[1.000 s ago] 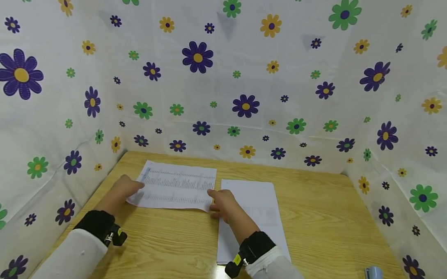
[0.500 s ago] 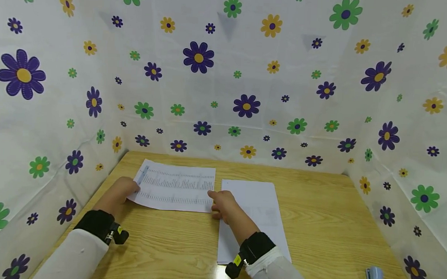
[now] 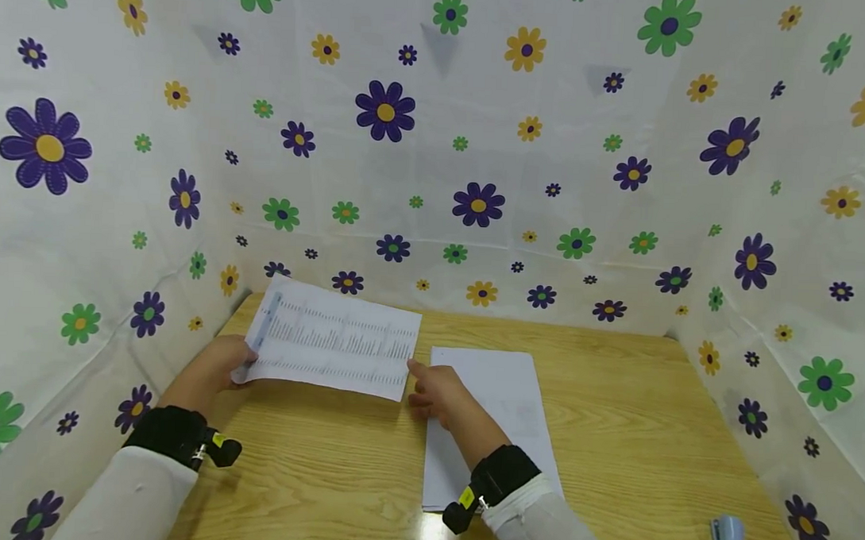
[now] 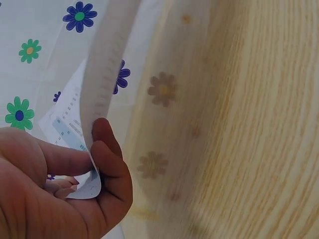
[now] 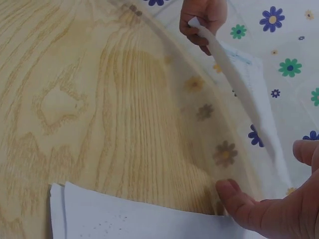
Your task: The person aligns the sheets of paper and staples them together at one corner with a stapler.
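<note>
My left hand [image 3: 218, 364] pinches the left edge of a printed sheet of paper [image 3: 335, 338]. In the left wrist view the sheet [image 4: 103, 64] bends between the thumb and curled fingers [image 4: 112, 167]. It is raised off the table and tilted, its left side higher than its right. My right hand [image 3: 438, 391] is at the sheet's right edge, over a stack of white paper [image 3: 495, 399]. The right wrist view shows the right hand's thumb and fingers [image 5: 249, 211] spread apart, with the sheet [image 5: 244, 94] running down toward the gap between them.
The stack lies on a wood-grain table [image 3: 325, 465], right of the middle. A light blue stapler [image 3: 727, 539] lies near the front right. A white flower-print cloth [image 3: 408, 158] stands round the back and both sides.
My left hand has shifted slightly left and raised the sheet's left side, so the sheet tilts up off the table. The right hand has barely moved. Stack and stapler stay put.
</note>
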The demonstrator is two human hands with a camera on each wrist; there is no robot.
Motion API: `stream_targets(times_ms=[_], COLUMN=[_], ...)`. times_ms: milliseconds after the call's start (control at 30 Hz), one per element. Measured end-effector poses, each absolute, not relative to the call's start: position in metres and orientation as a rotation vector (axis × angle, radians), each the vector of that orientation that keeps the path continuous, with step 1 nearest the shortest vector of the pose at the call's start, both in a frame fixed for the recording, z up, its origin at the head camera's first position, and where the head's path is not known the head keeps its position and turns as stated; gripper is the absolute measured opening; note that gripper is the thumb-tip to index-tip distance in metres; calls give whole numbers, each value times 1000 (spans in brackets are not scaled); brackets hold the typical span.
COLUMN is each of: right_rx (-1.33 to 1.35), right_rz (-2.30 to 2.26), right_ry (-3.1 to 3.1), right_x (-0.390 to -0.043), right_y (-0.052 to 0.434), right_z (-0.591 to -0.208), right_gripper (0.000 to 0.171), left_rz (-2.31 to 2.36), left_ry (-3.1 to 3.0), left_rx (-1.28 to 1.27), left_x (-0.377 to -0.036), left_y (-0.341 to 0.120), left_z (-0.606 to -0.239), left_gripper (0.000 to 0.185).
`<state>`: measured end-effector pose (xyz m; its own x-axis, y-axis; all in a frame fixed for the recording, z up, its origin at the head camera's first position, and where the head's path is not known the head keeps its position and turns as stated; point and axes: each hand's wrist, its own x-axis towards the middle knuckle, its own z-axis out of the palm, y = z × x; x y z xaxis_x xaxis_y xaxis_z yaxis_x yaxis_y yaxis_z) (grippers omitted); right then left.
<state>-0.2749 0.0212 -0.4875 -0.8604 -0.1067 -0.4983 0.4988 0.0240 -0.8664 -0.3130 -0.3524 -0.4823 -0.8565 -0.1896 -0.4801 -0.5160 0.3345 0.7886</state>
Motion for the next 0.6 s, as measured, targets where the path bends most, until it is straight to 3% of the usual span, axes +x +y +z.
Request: stream_targets(times_ms=[167, 433, 600], right_rx=[374, 446, 479], right_rz=[-2012, -2123, -2143], right_ry=[1755, 1778, 1815], right_x=[-282, -285, -282], right_y=[28, 39, 49], right_z=[-486, -487, -490], right_gripper=[70, 36, 36], left_rz=[1535, 1482, 1477], left_ry=[2296, 2311, 2288], left_rx=[-511, -388, -372], left_x=[-309, -304, -306], left_y=[-342, -315, -303], left_z=[-477, -471, -471], left_gripper=[48, 45, 45])
